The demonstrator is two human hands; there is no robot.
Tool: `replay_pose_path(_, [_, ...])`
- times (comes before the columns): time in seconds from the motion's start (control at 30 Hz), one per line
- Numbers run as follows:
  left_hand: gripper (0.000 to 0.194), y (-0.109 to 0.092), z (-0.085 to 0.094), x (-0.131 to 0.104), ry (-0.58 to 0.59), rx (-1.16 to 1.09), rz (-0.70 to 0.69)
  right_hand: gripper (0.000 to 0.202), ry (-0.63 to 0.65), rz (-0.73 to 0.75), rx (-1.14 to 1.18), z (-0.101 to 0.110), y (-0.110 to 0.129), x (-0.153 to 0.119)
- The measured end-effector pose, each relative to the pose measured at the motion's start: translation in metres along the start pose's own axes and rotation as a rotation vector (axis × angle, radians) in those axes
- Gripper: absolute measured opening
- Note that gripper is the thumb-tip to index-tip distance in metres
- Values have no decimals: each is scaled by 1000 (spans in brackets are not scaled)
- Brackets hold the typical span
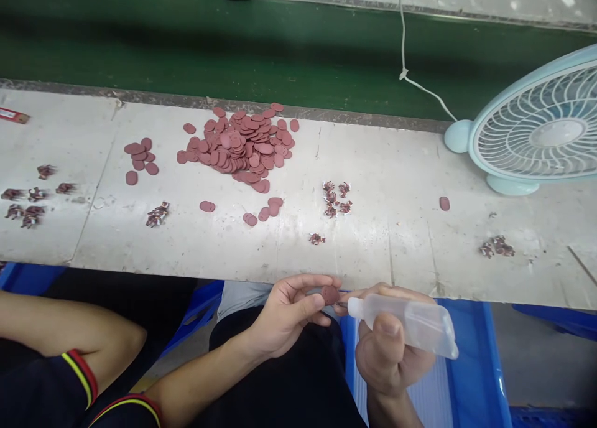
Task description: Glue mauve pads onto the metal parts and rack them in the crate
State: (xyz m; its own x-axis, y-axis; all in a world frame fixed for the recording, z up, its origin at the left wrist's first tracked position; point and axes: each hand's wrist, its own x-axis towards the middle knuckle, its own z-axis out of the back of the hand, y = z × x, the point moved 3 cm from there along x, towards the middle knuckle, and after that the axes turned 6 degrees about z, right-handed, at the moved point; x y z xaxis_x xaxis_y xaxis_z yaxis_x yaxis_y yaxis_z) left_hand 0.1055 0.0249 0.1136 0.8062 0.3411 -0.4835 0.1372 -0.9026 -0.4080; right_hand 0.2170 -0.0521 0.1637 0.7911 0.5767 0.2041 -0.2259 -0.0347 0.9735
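My left hand (291,313) pinches a reddish-brown oval disc (331,295) between thumb and fingers, just past the table's front edge. My right hand (396,347) is wrapped round a translucent squeeze bottle (410,322), which lies tilted with its white neck pointing left, its thin tip at the disc. Whether the tip touches the disc cannot be told. Beyond my hands, a big pile of similar oval discs (242,145) covers the middle of the white table (373,247). Small dark-and-silver figure-shaped pieces (331,198) stand in a group nearer to me, with a single one (317,239) close by.
A light blue fan (536,123) stands at the right, its white cable (426,91) running back. More small pieces (504,246) lie at right and left. Another person's arm (69,328) is at the left. A blue crate (480,366) sits below the table edge.
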Motion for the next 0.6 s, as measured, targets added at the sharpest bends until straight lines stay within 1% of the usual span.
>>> replay_pose_path(0.03, [22, 0, 0, 0, 5, -1, -3, 23, -28, -26, 50, 1, 0, 4])
replay_pose_path(0.1, [22, -2, 0, -1, 25, -8, -5, 21, -68, -165, 257, 6, -4, 18])
replay_pose_path(0.2, [22, -4, 0, -2, 55, -33, -8, 28, -42, -523, 663, 14, -24, 44])
replay_pose_path(0.23, [22, -5, 1, -2, 57, -41, -8, 35, -42, -614, 788, 18, -33, 52])
replay_pose_path(0.3, [22, -6, 3, -3, 46, -54, -10, 61, -47, -713, 985, 24, -51, 65])
replay_pose_path(0.33, [22, -7, 5, -3, 34, -58, -11, 74, -39, -724, 1052, 26, -58, 70])
replay_pose_path(0.37, [21, -8, 7, -3, 18, -61, -15, 81, -35, -710, 1096, 28, -64, 73])
replay_pose_path(0.4, [21, -10, 10, -3, -1, -63, -21, 82, -33, -690, 1115, 30, -68, 73])
replay_pose_path(0.43, [20, -11, 13, -3, -21, -64, -29, 77, -18, -673, 1111, 32, -70, 73])
replay_pose_path(0.5, [20, -15, 20, -4, -66, -63, -50, 55, 16, -629, 1042, 37, -68, 68])
replay_pose_path(0.57, [21, -20, 28, -6, -112, -56, -73, 48, 39, -550, 837, 40, -62, 62])
replay_pose_path(0.6, [22, -22, 31, -6, -136, -49, -86, 45, 39, -493, 666, 39, -58, 59])
